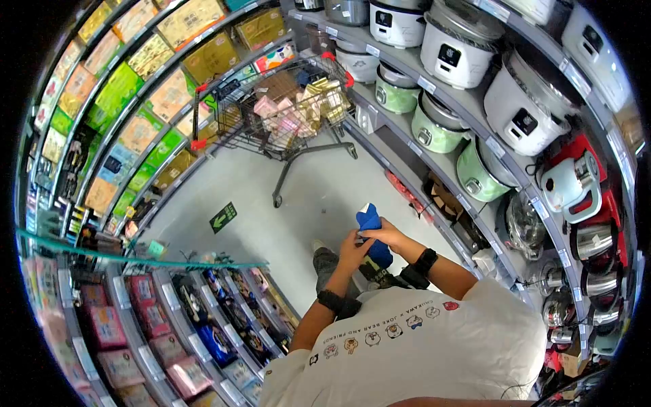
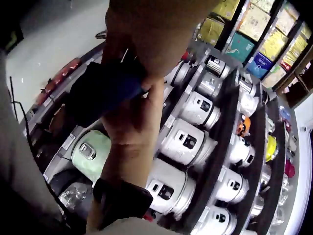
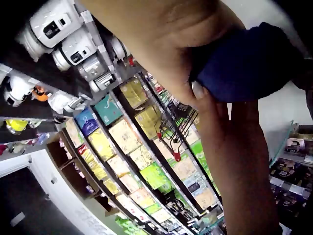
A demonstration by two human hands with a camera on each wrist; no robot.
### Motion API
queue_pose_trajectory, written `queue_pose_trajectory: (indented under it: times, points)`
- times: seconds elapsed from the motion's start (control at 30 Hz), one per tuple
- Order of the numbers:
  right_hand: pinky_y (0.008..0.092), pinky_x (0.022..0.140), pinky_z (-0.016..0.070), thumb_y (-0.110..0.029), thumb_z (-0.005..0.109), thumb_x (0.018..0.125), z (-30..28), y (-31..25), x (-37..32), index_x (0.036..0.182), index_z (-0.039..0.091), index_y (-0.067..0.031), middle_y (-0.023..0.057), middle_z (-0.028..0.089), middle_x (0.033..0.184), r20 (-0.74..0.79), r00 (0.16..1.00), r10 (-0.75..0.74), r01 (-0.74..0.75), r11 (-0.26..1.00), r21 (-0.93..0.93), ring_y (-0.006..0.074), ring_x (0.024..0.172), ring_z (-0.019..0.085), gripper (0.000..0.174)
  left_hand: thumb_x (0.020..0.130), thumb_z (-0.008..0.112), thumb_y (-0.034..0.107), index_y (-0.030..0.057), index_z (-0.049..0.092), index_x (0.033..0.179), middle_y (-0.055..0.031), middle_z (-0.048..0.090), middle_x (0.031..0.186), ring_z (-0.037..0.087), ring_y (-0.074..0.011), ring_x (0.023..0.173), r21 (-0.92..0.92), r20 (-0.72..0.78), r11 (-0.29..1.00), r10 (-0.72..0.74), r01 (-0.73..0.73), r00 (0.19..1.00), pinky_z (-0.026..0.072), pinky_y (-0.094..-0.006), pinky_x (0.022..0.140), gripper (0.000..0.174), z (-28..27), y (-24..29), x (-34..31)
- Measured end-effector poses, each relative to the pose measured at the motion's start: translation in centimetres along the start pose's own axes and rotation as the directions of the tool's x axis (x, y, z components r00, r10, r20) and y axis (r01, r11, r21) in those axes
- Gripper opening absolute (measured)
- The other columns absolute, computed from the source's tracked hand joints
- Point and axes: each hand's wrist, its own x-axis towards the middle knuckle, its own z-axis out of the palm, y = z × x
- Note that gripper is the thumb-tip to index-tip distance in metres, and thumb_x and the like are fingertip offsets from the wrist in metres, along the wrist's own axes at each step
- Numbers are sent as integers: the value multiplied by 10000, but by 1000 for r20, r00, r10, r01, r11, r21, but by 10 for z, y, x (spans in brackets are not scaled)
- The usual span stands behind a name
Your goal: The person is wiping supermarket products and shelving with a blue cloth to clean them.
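A soft, dark blue cloth bundle (image 1: pixel 381 254) with a white patch at its far end is between both hands, in front of the waist. My left hand (image 1: pixel 351 252) grips its left side, thumb laid along the cloth. From the right, my right hand (image 1: pixel 388 235) holds the same cloth, its fingertips meeting those of the left. In the left wrist view the blue cloth (image 2: pixel 105 90) is in deep shadow beside the right palm (image 2: pixel 129 122). The right wrist view shows the blue cloth (image 3: pixel 252 63) above the left hand's fingers (image 3: pixel 215 110). Much of each grip is hidden.
A wire shopping cart (image 1: pixel 278 112) with pink and gold packs stands ahead. Rice cookers (image 1: pixel 464 44) and kettles (image 1: pixel 571 186) fill the right shelves. Boxed goods (image 1: pixel 142 54) line the left, and a glass-edged shelf (image 1: pixel 142 256) juts in nearby. A green arrow sign (image 1: pixel 223 217) marks the floor.
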Motion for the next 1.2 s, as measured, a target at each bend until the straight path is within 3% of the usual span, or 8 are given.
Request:
queue_pose_trajectory:
  times: [0.17,0.33,0.53,0.7,0.83,0.93,1.07,1.2]
  points:
    - [322,672,513,-150,690,710,17,-26,81,1023,553,39,107,620,893,-11,995,98,-95,980,173,186,753,618,390,803,682,248,52,550,1047,-42,590,907,583,-134,757,-219,248,949,-173,229,953,482,-246,652,339,-66,-11,80]
    - [284,605,485,-125,657,707,54,-76,181,989,580,15,75,620,866,89,993,73,-86,984,153,151,709,598,324,792,662,274,81,579,998,-4,570,877,526,-112,793,26,435,964,-249,264,865,441,-270,701,294,-171,28,179]
    - [293,586,458,-173,682,653,84,-146,290,935,611,-10,51,607,754,24,984,-174,175,953,-248,149,645,564,333,760,671,275,35,558,1098,-92,596,1001,575,-209,878,-64,156,990,-116,127,981,451,-312,775,430,-262,14,282]
    - [366,810,441,-273,720,566,72,-181,355,991,594,16,191,588,967,-37,901,-432,333,745,-578,320,920,556,529,780,631,294,73,430,1254,-105,561,1057,561,-192,913,256,-3,967,16,-14,1000,470,-311,722,560,-298,-13,357]
    - [386,870,417,-289,727,545,31,-210,412,1033,579,13,227,546,1069,-90,894,-439,272,692,-669,366,996,520,592,780,645,353,70,312,1348,-217,459,1241,532,-303,1051,574,-46,753,421,-321,906,477,-397,810,716,-307,9,407]
    - [370,885,412,-271,722,583,-9,-257,453,1053,555,25,225,541,1070,4,876,-483,319,571,-756,359,1001,522,579,758,643,273,20,322,1324,-292,372,1305,369,-440,1206,432,-113,900,120,-60,986,342,-443,996,698,-301,63,450]
    - [377,757,463,-255,716,595,-66,-299,526,884,591,0,196,603,941,68,933,-353,245,486,-839,323,879,590,405,827,550,406,-6,394,1289,-298,401,1293,454,-454,1131,689,-152,723,67,57,986,415,-453,925,638,-298,88,521]
    - [404,676,477,-315,712,570,-96,-306,568,828,601,-4,194,621,782,179,982,-68,190,441,-877,333,748,611,418,893,341,534,-6,629,1045,-245,597,1071,554,-364,1052,925,-17,328,-473,194,881,446,-441,871,630,-288,129,564]
